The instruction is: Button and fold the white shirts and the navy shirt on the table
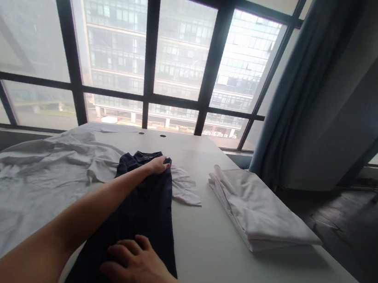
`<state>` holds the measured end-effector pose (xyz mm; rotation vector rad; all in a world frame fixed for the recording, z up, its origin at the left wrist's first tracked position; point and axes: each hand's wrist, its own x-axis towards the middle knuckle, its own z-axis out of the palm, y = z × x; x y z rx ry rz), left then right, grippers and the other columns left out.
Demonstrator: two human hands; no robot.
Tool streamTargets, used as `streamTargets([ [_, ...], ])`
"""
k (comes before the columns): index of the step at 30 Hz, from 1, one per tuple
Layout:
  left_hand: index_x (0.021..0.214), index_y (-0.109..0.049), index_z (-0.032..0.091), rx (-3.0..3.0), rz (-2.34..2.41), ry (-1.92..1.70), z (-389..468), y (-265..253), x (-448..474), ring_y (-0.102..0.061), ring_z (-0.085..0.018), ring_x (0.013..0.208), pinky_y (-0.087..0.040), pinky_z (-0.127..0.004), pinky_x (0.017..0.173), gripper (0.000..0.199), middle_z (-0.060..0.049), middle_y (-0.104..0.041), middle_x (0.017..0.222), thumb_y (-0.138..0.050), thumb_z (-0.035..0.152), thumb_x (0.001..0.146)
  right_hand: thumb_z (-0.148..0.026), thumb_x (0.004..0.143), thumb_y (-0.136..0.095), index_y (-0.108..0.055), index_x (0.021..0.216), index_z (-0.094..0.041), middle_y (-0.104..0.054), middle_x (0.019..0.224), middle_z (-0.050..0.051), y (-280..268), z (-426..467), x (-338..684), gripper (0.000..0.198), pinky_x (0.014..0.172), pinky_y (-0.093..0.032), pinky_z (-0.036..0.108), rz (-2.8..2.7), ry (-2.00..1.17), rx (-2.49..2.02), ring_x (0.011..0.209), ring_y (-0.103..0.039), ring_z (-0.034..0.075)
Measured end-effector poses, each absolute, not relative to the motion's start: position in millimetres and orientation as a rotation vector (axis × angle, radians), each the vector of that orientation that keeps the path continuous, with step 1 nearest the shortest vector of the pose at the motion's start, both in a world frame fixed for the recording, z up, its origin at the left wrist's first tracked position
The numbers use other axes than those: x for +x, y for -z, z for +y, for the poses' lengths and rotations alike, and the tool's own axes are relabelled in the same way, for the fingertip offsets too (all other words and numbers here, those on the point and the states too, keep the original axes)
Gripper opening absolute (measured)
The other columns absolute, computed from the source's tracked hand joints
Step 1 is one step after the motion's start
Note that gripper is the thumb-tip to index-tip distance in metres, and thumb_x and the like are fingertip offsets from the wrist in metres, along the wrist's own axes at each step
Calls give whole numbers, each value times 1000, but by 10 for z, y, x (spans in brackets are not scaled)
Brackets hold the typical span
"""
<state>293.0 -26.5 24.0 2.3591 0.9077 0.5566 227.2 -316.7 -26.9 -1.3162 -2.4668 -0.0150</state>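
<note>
A dark navy collared shirt (pixel 148 201) lies lengthwise on the white table, its sides drawn in to a narrow strip and its collar at the far end. My left hand (pixel 160 164) reaches across it to the right shoulder, with fingers closed on the cloth beside the collar. Lower down, my right hand (pixel 141 265) rests on the body of the shirt, its fingers bent and spread apart. A piece of white cloth (pixel 185 187) shows from beneath the shirt's right side.
Rumpled white fabric (pixel 38 177) spreads over the left of the table (pixel 209 255). A folded white cloth stack (pixel 260 206) sits at the right. Large windows rise behind the table, with a blue-grey curtain (pixel 284 103) at the right.
</note>
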Motion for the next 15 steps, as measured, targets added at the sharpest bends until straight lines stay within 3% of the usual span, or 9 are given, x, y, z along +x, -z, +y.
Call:
streamTargets([
  [4,140,-52,11,2640,680,-528,-685,-193,2091,-40,-27,142,-28,-32,118,53,-17,-48,150,-58,36,93,-67,92,-48,-56,130,-22,-59,136,11,72,-3278,2276,60,108,-35,48,-2424,-113,-1317,125,-52,28],
  [10,149,-43,19,2844,675,-353,-1383,175,808,-24,-25,150,-18,-45,123,55,-10,-30,161,-42,44,100,-53,97,-48,-55,133,-21,-58,136,11,-8,-3373,2207,48,109,-33,45,-2393,-137,-1319,126,-51,25],
  [15,155,-33,25,2836,623,-203,-1900,320,352,-12,-26,153,-13,-47,123,59,-6,-19,164,-41,49,101,-39,102,-42,-54,133,-19,-59,134,11,5,-3356,2306,39,107,-37,42,-2229,-52,-1455,124,-53,22],
])
